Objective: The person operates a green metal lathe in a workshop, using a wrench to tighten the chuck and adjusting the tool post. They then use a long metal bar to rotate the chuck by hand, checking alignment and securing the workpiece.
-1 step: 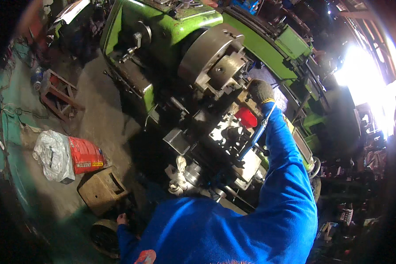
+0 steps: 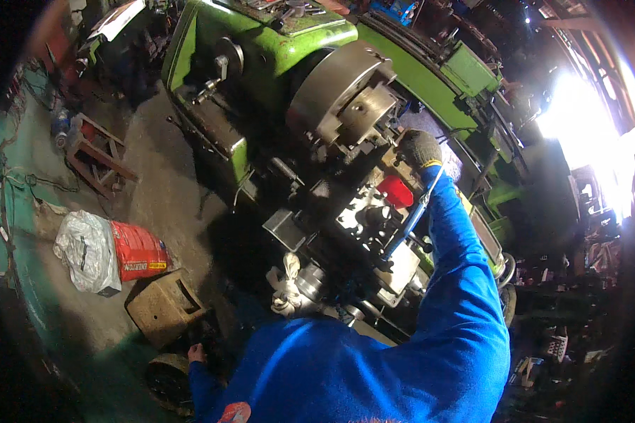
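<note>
My right hand (image 2: 421, 149), in a dark knit glove with a yellow cuff edge, is closed beside the jaws of a lathe chuck (image 2: 335, 92). Its fingers are mostly hidden, so what they grip does not show. A round metal workpiece (image 2: 363, 113) sits in the chuck's jaws. A thin-nosed tool with a blue body (image 2: 414, 220) slants along my right forearm, over the tool post (image 2: 365, 211). Below the glove is a red piece (image 2: 395, 192). My left hand (image 2: 196, 352), bare, hangs low at the left, away from the lathe; its fingers are too small to read.
The green lathe headstock (image 2: 289, 42) carries a crank handle (image 2: 222, 60). A white rag (image 2: 286, 285) hangs by a round metal handwheel. On the floor at left are a red and white sack (image 2: 141, 250), a tan box (image 2: 164, 310) and a reddish metal stand (image 2: 99, 158).
</note>
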Demonstrator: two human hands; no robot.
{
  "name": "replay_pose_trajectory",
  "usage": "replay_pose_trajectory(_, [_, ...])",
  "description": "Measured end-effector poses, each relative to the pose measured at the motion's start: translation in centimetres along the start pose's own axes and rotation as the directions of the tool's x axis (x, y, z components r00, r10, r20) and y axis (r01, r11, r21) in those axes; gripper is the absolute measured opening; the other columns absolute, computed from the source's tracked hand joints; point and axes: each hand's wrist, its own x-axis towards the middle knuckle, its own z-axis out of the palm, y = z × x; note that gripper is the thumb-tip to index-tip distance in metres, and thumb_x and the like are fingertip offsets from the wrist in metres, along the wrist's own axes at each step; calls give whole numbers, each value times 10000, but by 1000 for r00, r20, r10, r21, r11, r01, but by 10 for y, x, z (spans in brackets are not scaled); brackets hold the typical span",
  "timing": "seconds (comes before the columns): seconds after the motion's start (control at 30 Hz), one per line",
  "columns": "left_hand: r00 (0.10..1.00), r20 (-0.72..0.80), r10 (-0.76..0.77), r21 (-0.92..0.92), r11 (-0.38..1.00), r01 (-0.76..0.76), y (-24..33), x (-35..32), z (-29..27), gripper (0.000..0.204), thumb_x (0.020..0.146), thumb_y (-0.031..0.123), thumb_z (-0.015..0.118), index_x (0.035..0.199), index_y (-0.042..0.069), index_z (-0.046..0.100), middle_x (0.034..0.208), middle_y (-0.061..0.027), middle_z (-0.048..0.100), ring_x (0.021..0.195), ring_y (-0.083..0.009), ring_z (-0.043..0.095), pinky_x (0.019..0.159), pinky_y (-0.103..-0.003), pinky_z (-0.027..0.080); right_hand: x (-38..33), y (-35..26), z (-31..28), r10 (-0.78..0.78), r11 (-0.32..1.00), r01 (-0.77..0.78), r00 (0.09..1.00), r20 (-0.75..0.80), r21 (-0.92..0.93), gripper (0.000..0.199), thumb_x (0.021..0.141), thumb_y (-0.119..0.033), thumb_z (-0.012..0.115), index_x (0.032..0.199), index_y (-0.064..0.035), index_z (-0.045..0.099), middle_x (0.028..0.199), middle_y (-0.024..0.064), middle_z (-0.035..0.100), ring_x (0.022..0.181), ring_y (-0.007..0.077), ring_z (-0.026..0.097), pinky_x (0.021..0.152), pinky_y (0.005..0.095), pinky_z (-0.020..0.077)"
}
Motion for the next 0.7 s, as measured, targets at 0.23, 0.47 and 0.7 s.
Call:
replay_pose_trajectory(0.23, [999, 39, -36, 40, 999, 35, 33, -18, -8, 384, 1055, 311, 690, 1316, 30, 671, 1123, -137, 730, 878, -266, 715, 693, -454, 614, 52, 51, 5, 30, 1000, -30, 994, -105, 2, 231, 932, -299, 665, 963, -150, 839, 898, 152, 789, 867, 354, 767, 773, 458, 593])
replay_pose_trajectory(0.47, [993, 63, 102, 142, 984, -111, 16, -14, 0, 441, 1012, 328, 740, 1294, -6, 677, 1169, -175, 725, 965, -326, 721, 762, -456, 640, 75, 80, 26, 172, 965, -158, 984, -55, 208, 196, 915, -241, 682, 942, -105, 820, 841, 124, 786, 794, 323, 772, 721, 455, 588])
replay_pose_trajectory(0.7, [982, 68, 175, 310, 932, -187, 36, 1, 9, 511, 1007, 383, 738, 1323, -15, 690, 1266, -200, 716, 1056, -354, 711, 831, -484, 626, 58, 78, 56, 47, 983, -2, 969, -241, 185, 316, 950, -315, 630, 1049, -90, 828, 882, 173, 791, 815, 338, 777, 776, 444, 601])
